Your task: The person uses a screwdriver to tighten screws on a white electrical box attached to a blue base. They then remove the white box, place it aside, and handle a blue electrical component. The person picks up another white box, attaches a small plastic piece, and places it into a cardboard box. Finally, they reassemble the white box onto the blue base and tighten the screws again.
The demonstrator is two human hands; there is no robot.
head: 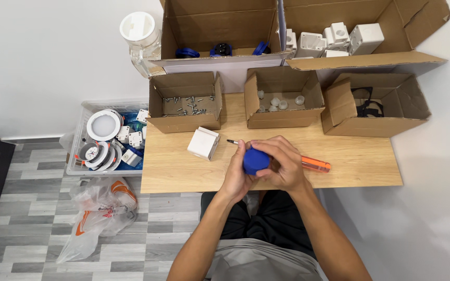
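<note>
Both my hands hold a round blue part (255, 160) over the front edge of the small wooden table (360, 158). My left hand (237, 174) cups it from below and the left. My right hand (282, 162) wraps over it from the right. An orange-handled screwdriver (316, 164) lies on the table behind my hands, its dark tip (232, 141) sticking out to the left. A white square box-shaped part (203, 143) sits on the table just left of my hands.
Three small cardboard boxes line the table's back: one with screws (187, 105), one with small white caps (279, 102), one with black parts (369, 106). Bigger boxes (220, 31) behind hold blue and white parts. A plastic crate (108, 136) and a plastic bag (100, 211) are on the floor at left.
</note>
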